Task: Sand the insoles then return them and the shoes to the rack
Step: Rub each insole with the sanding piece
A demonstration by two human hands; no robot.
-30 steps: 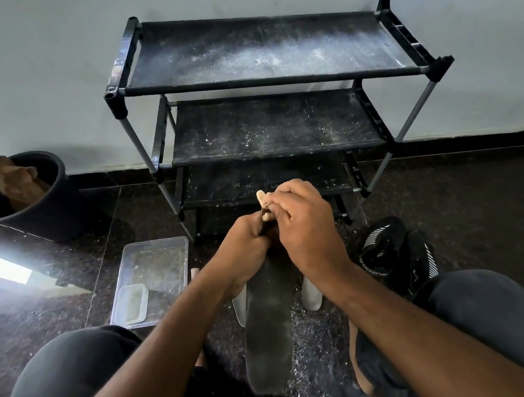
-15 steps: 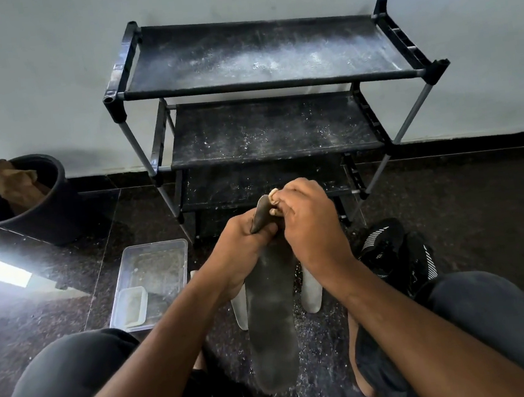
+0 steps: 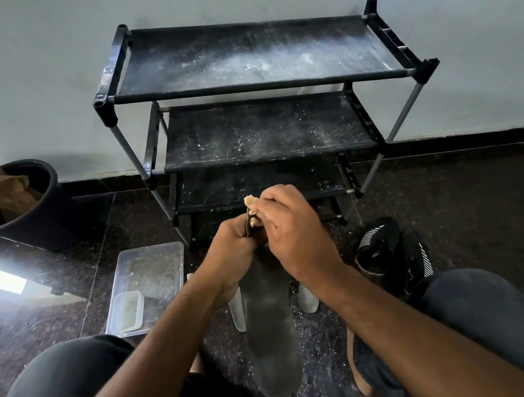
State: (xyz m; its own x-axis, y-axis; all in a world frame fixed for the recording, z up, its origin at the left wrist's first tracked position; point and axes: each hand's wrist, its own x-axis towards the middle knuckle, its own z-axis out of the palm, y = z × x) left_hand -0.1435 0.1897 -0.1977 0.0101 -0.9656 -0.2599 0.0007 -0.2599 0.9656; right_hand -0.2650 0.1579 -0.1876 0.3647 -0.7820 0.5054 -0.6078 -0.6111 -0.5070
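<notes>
Left hand (image 3: 232, 250): fingers curled round the far end of a dark insole (image 3: 271, 326), gripping it from the left side.
Right hand (image 3: 294, 237): fingers curled, pinching a small tan piece of sandpaper (image 3: 250, 201) against the insole's far tip, just above the left hand; the two hands touch.
Insole: held lengthwise between the knees, near end free above the floor (image 3: 448, 198).
Two pale insoles (image 3: 308, 300): on the floor beneath the held one, largely hidden by it.
Floor: dark speckled stone, littered with pale dust under the insole.
Shoe rack (image 3: 255, 86): black, three dusty shelves, against the wall directly beyond the hands; nothing on the shelves.
Black shoes (image 3: 385, 250): pair with white stripes, on the floor beside the right knee, near the rack's right leg.
Clear plastic tray (image 3: 152, 274): on the floor left of the hands, a smaller clear tub (image 3: 127, 311) at its near end.
Black bucket (image 3: 26, 210): far left by the wall, brown material inside.
</notes>
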